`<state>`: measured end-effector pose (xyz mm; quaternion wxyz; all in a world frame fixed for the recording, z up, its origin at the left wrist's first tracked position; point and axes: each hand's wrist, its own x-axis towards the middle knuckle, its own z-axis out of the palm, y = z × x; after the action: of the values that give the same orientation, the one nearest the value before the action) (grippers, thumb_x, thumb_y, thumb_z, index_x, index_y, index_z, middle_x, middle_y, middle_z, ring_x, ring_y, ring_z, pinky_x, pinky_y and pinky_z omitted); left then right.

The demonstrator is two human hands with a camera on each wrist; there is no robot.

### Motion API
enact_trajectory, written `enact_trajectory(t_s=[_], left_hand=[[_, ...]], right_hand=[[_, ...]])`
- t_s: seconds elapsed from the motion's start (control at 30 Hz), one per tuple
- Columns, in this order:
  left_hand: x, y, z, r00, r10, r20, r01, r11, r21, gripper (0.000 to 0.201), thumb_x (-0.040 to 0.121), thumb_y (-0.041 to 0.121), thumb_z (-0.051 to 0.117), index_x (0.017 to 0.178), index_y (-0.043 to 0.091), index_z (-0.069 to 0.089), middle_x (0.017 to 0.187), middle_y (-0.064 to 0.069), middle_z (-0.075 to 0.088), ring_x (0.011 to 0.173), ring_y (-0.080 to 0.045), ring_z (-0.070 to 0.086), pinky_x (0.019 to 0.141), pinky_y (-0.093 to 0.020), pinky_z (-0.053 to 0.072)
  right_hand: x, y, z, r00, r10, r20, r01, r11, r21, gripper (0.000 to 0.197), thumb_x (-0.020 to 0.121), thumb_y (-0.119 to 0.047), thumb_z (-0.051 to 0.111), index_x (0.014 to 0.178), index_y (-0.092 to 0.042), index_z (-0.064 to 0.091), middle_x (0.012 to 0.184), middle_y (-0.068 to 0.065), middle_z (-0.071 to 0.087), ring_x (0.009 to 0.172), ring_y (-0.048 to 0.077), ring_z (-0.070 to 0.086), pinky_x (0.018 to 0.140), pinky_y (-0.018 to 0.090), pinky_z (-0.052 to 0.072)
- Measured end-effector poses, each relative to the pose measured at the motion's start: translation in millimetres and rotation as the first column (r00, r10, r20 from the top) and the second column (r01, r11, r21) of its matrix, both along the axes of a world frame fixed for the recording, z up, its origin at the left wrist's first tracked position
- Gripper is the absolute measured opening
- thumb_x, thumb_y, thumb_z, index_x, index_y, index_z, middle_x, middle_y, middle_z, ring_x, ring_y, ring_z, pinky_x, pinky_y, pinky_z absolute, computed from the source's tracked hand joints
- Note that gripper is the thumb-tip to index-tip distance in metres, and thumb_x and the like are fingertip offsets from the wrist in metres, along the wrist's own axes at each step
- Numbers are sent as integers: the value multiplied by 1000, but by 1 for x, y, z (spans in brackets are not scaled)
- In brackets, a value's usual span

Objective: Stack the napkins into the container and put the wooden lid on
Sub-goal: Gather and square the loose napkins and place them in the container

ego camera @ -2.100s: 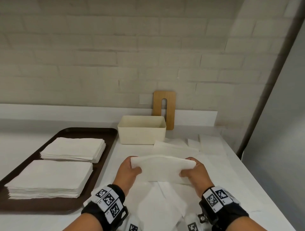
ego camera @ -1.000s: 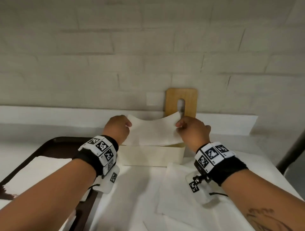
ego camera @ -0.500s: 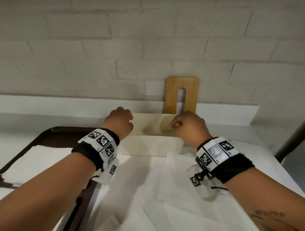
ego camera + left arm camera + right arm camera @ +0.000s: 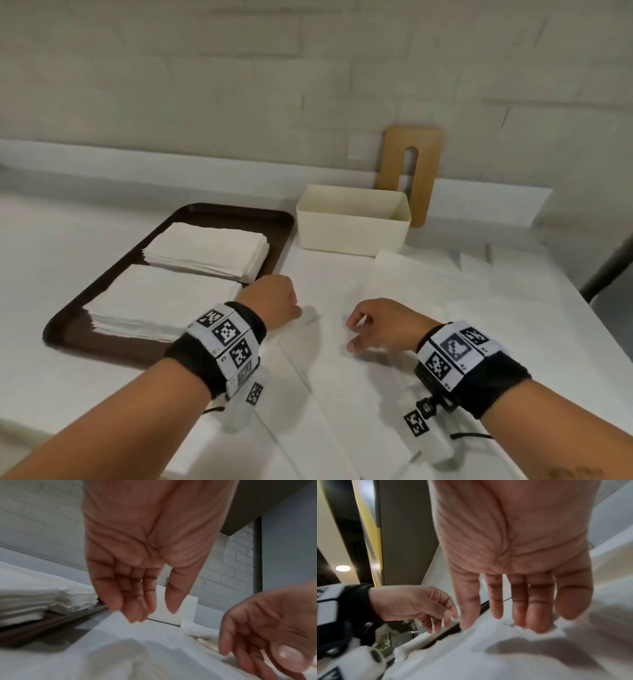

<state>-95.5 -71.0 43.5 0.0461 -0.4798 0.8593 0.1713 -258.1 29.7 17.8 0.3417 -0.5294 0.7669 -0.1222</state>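
The cream container (image 4: 352, 222) stands at the back of the white counter, and its inside is hidden from the head view. Behind it the wooden lid (image 4: 411, 171) with a slot leans upright against the wall. Loose white napkins (image 4: 329, 359) lie spread on the counter in front. My left hand (image 4: 274, 303) hovers over a napkin's left edge with relaxed fingers (image 4: 133, 609) holding nothing. My right hand (image 4: 376, 325) hangs over the same napkin (image 4: 505, 649), fingers (image 4: 537, 615) straight and empty. Both hands are a little apart above the sheet.
A dark brown tray (image 4: 85, 335) at the left carries two stacks of folded napkins (image 4: 209, 253). More loose sheets (image 4: 428, 274) lie right of the container. The counter's right edge runs beside a dark pole (image 4: 606, 270).
Both hands have let go of the napkin at the container and pulled back toward me, now empty over the loose napkins. The head view has swung left and down.
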Motion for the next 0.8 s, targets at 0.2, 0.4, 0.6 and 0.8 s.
enact_trajectory(t_s=[0.2, 0.4, 0.6, 0.8], left_hand=[[23, 30, -22, 999, 27, 29, -32, 980, 195, 65, 77, 43, 68, 130, 13, 44, 130, -3, 51, 114, -21, 56, 88, -28, 45], [17, 34, -40, 1000, 8, 30, -15, 977, 213, 69, 69, 35, 77, 126, 12, 46, 127, -4, 54, 115, -23, 53, 86, -29, 44], [12, 35, -42, 1000, -6, -4, 7, 979, 205, 61, 69, 26, 78, 121, 8, 49, 120, -6, 56, 112, -26, 56, 88, -32, 49], [15, 39, -38, 940, 106, -325, 41, 908, 416, 14, 82, 4, 65, 81, 11, 53, 82, -6, 57, 75, -21, 62, 57, -24, 56]], right_hand=[[23, 15, 1, 993, -117, 21, 116, 992, 57, 64, 68, -25, 82, 121, -13, 48, 101, -3, 52, 88, 15, 54, 58, 19, 40], [42, 24, 3, 992, -127, 8, 126, 989, 81, 32, 72, -24, 79, 93, -8, 61, 95, 6, 64, 85, 17, 58, 76, 21, 47], [57, 25, -4, 986, -147, -82, 151, 987, 49, 60, 69, -23, 81, 118, -7, 49, 117, 6, 57, 107, 23, 59, 87, 30, 52], [47, 30, -7, 974, -206, 92, 202, 978, 51, 51, 70, -17, 80, 113, -5, 57, 101, 2, 62, 97, 18, 59, 61, 18, 41]])
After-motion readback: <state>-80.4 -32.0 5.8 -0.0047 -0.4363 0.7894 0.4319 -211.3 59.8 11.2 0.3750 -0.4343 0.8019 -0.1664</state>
